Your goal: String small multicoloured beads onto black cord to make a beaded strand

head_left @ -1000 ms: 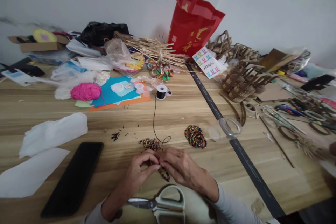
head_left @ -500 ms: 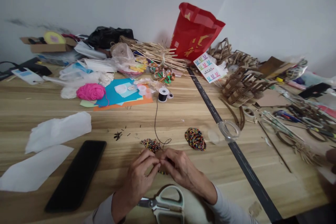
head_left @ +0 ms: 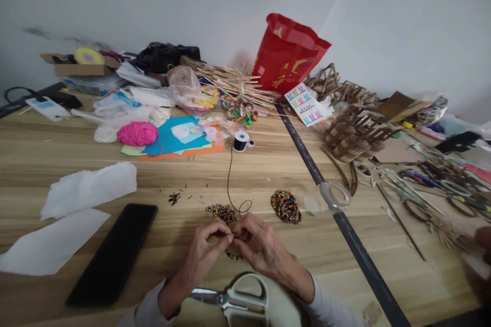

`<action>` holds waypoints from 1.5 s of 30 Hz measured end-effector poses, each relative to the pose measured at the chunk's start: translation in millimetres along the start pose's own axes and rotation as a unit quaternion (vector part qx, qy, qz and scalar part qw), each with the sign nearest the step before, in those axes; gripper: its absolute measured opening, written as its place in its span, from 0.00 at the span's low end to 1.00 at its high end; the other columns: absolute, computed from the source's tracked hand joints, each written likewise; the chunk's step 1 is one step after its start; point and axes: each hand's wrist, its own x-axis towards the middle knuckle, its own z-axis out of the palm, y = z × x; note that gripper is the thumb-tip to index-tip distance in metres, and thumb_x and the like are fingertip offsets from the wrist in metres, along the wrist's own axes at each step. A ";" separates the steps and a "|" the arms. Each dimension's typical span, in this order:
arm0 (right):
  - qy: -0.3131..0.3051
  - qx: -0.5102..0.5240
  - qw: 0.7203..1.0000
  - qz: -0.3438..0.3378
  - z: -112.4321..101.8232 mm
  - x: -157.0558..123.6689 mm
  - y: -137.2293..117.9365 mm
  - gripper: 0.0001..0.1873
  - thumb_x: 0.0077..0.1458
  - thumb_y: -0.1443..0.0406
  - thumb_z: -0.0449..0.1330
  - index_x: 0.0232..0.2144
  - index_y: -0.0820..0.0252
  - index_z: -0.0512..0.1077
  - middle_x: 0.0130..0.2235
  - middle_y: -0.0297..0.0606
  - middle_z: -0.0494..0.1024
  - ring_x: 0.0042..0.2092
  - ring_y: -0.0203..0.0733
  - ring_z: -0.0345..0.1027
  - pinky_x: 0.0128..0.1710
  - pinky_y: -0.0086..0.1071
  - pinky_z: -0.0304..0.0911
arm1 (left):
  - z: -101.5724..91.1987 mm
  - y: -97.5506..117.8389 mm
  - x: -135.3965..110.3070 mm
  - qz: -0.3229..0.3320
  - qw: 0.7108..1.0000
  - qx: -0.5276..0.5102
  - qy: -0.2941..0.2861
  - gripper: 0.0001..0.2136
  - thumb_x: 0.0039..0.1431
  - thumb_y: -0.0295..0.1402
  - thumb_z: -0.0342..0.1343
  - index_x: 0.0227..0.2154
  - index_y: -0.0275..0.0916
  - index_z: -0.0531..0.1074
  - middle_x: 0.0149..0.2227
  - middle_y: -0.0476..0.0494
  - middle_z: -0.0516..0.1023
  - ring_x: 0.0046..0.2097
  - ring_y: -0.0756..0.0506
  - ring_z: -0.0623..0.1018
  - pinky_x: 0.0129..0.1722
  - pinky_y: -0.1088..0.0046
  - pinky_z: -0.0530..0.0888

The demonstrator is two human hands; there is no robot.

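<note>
My left hand (head_left: 207,248) and my right hand (head_left: 263,245) meet fingertip to fingertip above the table, both pinched on a thin black cord (head_left: 229,176). The cord runs from a spool (head_left: 241,141), loops near my fingers and goes in between them. Below my fingertips hangs a short strand of colourful beads (head_left: 232,255), partly hidden by my hands. Just beyond them is a pile of loose beads (head_left: 222,211). Scissors (head_left: 245,300) with pale handles rest near my wrists, blades pointing left. My fingers cover the exact spot where the cord is gripped.
A coiled heap of strung beads (head_left: 286,207) lies to the right, beside a clear tape roll (head_left: 335,196). At left are a black phone (head_left: 113,255) and white paper sheets (head_left: 90,189). Pink yarn (head_left: 138,134), a red bag (head_left: 289,53) and small woven baskets (head_left: 347,135) stand farther back.
The view has shifted slightly. My left fingers have opened into a rounder pinch and more of the bead strand shows beneath my hands. The fingertips stay close together.
</note>
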 end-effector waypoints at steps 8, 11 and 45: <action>-0.010 0.013 1.000 -0.017 -2.9 2.2 -1.0 0.07 0.64 0.69 0.52 0.35 0.61 0.70 0.36 0.39 0.73 0.39 0.37 0.67 0.40 0.28 0.64 | 0.9 -8.5 0.2 -0.023 0.999 -0.028 -0.004 0.07 0.49 0.31 0.59 0.19 0.35 0.73 0.22 0.47 0.73 0.28 0.47 0.72 0.29 0.75 0.68; -0.031 -0.005 0.999 -0.026 -6.6 1.7 0.0 0.08 0.65 0.69 0.51 0.37 0.60 0.71 0.38 0.38 0.73 0.41 0.37 0.67 0.42 0.28 0.65 | 1.4 -9.4 0.2 -0.035 0.999 -0.023 -0.005 0.07 0.48 0.31 0.59 0.18 0.35 0.73 0.22 0.47 0.73 0.28 0.47 0.72 0.29 0.75 0.67; -0.030 -0.038 0.999 -0.007 -1.4 2.0 3.1 0.06 0.63 0.70 0.51 0.36 0.60 0.67 0.35 0.39 0.72 0.38 0.39 0.65 0.39 0.31 0.63 | 7.8 -6.5 -1.8 -0.013 0.999 0.040 0.024 0.03 0.45 0.26 0.57 0.20 0.36 0.72 0.22 0.47 0.75 0.27 0.47 0.74 0.28 0.74 0.71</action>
